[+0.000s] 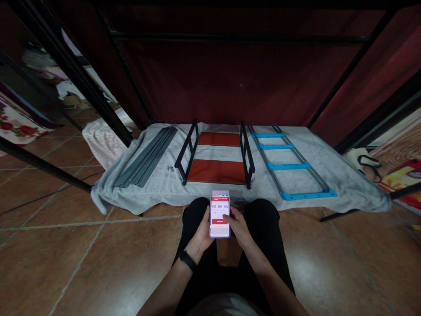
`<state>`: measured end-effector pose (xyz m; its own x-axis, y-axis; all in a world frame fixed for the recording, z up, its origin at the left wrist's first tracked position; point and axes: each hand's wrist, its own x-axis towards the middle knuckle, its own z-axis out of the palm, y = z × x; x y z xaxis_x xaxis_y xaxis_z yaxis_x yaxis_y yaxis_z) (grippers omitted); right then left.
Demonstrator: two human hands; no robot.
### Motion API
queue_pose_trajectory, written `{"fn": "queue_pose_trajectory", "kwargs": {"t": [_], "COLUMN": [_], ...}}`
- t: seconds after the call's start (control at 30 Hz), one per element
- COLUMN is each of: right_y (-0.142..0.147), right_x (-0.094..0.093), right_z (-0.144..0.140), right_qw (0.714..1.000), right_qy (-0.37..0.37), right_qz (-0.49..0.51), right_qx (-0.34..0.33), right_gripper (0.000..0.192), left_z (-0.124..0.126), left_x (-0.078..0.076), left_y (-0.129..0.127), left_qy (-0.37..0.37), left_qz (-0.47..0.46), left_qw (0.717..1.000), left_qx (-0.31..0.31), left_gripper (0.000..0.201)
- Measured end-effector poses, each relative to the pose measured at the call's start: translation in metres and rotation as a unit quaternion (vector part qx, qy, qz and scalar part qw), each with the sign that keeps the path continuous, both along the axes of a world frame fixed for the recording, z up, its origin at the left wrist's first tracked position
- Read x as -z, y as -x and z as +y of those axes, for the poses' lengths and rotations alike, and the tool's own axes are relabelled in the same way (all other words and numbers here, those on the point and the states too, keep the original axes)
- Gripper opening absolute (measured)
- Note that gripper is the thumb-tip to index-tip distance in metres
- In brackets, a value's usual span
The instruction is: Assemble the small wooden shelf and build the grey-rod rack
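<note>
Just above my knees, a lit phone (219,226) shows a timer reading 00:00:05 and a red button. My left hand (204,230) is closed around its left edge, with a dark band on that wrist. My right hand (239,224) grips the right edge, its thumb over the screen; the fingers behind the phone are hidden. Ahead on the cloth stands a rack with two red-brown shelves (217,171) between black side frames (246,153). To its left lie a bundle of grey tubes (148,158) and several small metal pieces (170,168). Right of it lies a ladder-like frame of grey tubes and blue crosspieces (289,166).
A light grey cloth (345,175) covers the low table before me. Black metal poles (79,79) rise on both sides, with dark red curtains (213,79) behind. A striped cloth (105,140) hangs at left. Red and yellow packaging (403,182) sits at far right on the tiled floor side.
</note>
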<state>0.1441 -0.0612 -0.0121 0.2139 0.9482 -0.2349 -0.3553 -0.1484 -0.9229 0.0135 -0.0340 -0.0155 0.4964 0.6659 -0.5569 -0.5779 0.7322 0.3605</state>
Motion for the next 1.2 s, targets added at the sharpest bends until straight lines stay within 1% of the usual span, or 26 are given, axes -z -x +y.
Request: {"fn": "queue_pose_trajectory", "kwargs": {"t": [0.17, 0.37, 0.47, 0.57, 0.67, 0.77, 0.87, 1.03, 1.2], "right_y": [-0.001, 0.001, 0.002, 0.004, 0.008, 0.013, 0.018, 0.024, 0.025], "right_x": [-0.002, 0.0, -0.001, -0.008, -0.015, -0.019, -0.02, -0.019, -0.012], "right_z": [0.0, 0.001, 0.009, 0.023, 0.034, 0.041, 0.044, 0.047, 0.053], "right_qw": [1.0, 0.999, 0.998, 0.996, 0.996, 0.997, 0.997, 0.996, 0.994], "right_qy": [0.0, 0.039, 0.045, 0.043, 0.045, 0.042, 0.038, 0.038, 0.042], "right_qz": [0.0, 0.002, -0.001, 0.002, 0.011, 0.0, -0.016, -0.017, -0.062], "right_qx": [-0.003, 0.025, 0.054, 0.075, 0.073, 0.063, 0.064, 0.073, 0.083], "right_gripper": [0.04, 0.04, 0.041, 0.045, 0.048, 0.051, 0.054, 0.052, 0.055], "left_z": [0.001, 0.001, 0.0, -0.001, -0.001, -0.002, -0.002, -0.001, -0.002], "left_x": [-0.001, 0.001, 0.001, 0.001, 0.0, -0.001, -0.002, -0.001, 0.0], "left_y": [-0.001, -0.002, -0.002, -0.003, -0.004, -0.005, -0.006, -0.007, -0.008], "left_qy": [0.008, 0.006, 0.007, 0.009, 0.01, 0.003, 0.0, 0.007, 0.017], "left_qz": [-0.001, -0.002, 0.002, 0.003, -0.005, -0.017, -0.019, -0.009, 0.02], "left_qw": [1.0, 1.0, 1.0, 1.0, 1.0, 1.0, 1.0, 1.0, 1.0], "left_qx": [-0.009, -0.011, -0.006, -0.003, -0.004, -0.011, -0.016, -0.012, -0.016], "left_gripper": [0.054, 0.056, 0.056, 0.056, 0.056, 0.056, 0.055, 0.056, 0.056]}}
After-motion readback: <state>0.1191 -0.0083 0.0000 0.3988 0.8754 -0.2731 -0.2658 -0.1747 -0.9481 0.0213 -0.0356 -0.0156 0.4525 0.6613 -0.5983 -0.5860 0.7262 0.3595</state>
